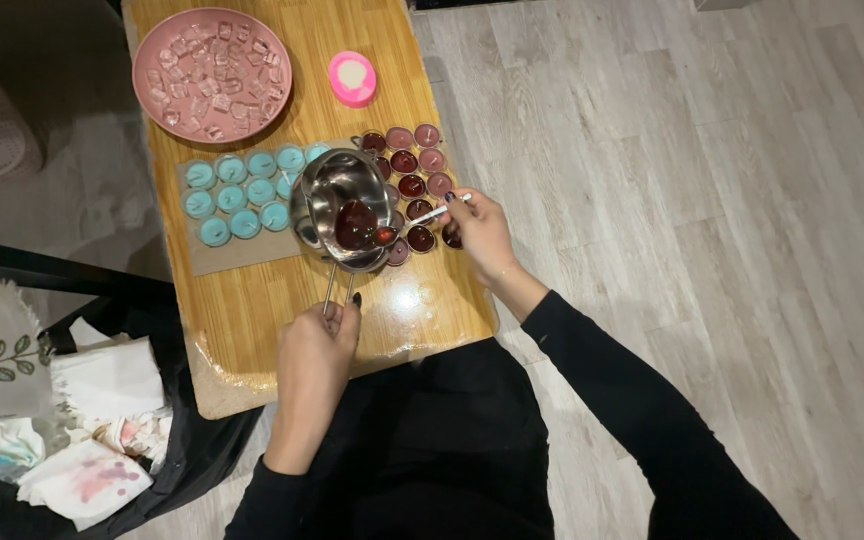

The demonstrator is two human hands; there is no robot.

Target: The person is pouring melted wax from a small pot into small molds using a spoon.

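Observation:
My left hand (317,345) grips the wire handle of a small steel melting pot (337,205), tilted above the table, with dark red liquid wax pooled inside. My right hand (480,232) holds a metal spoon (422,218) whose bowl dips into the pot's red wax. Under and beside the pot sit several small round candle cups (417,170) filled with dark red and pinkish wax. Rows of light blue tealight candles (242,195) lie to the left on a brown paper sheet.
A pink plate of clear wax cubes (212,72) sits at the wooden table's (262,300) far left. A pink candle (352,78) stands beside it. Stained white cloths (92,440) lie on the floor at left. Pale wood flooring (712,250) lies to the right.

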